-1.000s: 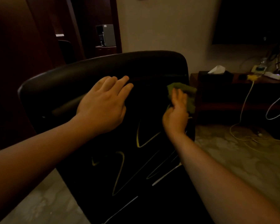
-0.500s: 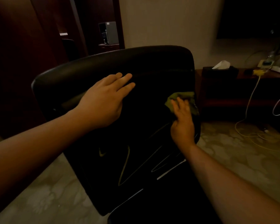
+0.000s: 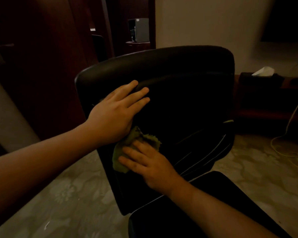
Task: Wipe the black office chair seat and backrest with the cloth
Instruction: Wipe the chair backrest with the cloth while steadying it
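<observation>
The black office chair's backrest (image 3: 187, 100) faces me, with the seat (image 3: 187, 203) at the bottom of the view. My left hand (image 3: 117, 110) lies flat, fingers spread, on the upper left of the backrest. My right hand (image 3: 148, 162) presses a crumpled green cloth (image 3: 126, 152) against the lower left of the backrest, just under my left hand. Part of the cloth is hidden beneath my fingers.
A dark wooden door (image 3: 33, 66) stands at the left. A low dark table (image 3: 268, 100) with a tissue box (image 3: 263, 74) sits at the right, with yellow cables (image 3: 289, 134) trailing onto the pale patterned floor (image 3: 67, 194). A grey box (image 3: 139, 30) stands in the back room.
My right hand has swept the cloth from the backrest's right edge down and across to its lower left. The left hand has stayed on the backrest.
</observation>
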Motion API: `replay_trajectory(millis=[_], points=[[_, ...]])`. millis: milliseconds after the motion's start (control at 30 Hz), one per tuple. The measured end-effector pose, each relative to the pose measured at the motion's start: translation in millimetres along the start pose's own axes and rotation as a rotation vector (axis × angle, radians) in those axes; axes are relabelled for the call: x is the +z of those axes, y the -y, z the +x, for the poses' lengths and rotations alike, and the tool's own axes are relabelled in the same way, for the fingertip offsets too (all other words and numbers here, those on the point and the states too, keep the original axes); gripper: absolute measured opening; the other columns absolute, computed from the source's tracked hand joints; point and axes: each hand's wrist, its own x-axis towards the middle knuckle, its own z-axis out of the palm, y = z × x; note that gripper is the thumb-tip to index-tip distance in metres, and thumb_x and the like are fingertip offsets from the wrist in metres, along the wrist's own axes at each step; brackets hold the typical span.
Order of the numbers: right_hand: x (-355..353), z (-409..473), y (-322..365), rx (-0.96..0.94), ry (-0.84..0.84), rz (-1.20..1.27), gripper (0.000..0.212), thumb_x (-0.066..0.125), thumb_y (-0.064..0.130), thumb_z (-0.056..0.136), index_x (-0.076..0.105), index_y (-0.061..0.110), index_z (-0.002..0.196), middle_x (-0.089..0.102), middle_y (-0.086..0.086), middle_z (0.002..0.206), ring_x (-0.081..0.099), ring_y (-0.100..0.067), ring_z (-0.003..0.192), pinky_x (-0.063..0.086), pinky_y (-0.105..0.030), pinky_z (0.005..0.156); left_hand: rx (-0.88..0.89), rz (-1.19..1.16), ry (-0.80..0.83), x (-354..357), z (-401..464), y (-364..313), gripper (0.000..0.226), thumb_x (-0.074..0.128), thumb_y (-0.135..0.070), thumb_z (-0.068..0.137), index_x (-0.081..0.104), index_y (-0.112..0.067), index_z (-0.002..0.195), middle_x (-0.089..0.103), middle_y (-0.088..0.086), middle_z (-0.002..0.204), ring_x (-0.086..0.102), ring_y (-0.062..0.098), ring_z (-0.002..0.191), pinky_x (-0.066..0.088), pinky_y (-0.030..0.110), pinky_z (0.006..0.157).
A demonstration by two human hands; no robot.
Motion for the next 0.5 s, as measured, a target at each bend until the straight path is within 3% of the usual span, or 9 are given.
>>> replay_trajectory(millis=[100,200,300,400,500], points=[[-34.3,7.2,-39.0,-0.177,0.139,-0.133,0.049,0.055,0.008,0.098,0.052,0.021,0.145,0.043,-0.003,0.155,0.029,-0.028,0.149,0.032,-0.044,0.116,0.041,-0.04,0.007,-0.3,3.5,4.8,0.06,0.037,-0.025,0.092,0.052,-0.012,0.148,0.044,0.008,0.159,0.024,0.032,0.154,0.018,0.046,0.124],[-64.0,31.3,-85.0,0.009,-0.05,-0.192,0.045,0.062,0.002,0.094,0.062,0.016,0.136,0.049,-0.008,0.15,0.039,-0.031,0.143,0.032,-0.041,0.117,0.022,-0.175,-0.01,1.7,17.1,5.0,0.058,0.038,-0.026,0.094,0.051,-0.011,0.149,0.047,0.008,0.157,0.028,0.03,0.153,0.028,0.051,0.123],[-63.1,38.7,-93.2,0.179,-0.172,-0.206,0.047,0.058,-0.003,0.095,0.058,0.012,0.139,0.045,-0.013,0.152,0.035,-0.035,0.146,0.027,-0.044,0.119,-0.003,-0.288,-0.038,8.3,30.4,5.7,0.057,0.039,-0.024,0.097,0.047,-0.013,0.152,0.046,0.006,0.158,0.027,0.026,0.154,0.024,0.046,0.125],[-34.6,5.4,-77.4,0.083,-0.048,-0.19,0.044,0.038,0.003,0.101,0.056,0.012,0.141,0.043,-0.011,0.153,0.03,-0.036,0.148,0.025,-0.049,0.12,0.007,-0.293,-0.051,17.4,41.6,6.3,0.055,0.05,-0.012,0.098,0.046,-0.015,0.153,0.044,0.004,0.159,0.023,0.024,0.155,0.016,0.039,0.126],[-19.1,-48.1,-66.8,-0.057,0.179,-0.192,0.048,0.04,0.011,0.102,0.048,0.021,0.148,0.039,-0.003,0.157,0.022,-0.029,0.151,0.028,-0.044,0.119,0.007,-0.254,-0.088,28.9,44.3,-1.0,0.054,0.036,-0.028,0.099,0.048,-0.016,0.151,0.042,0.004,0.161,0.02,0.026,0.156,0.015,0.045,0.127]])
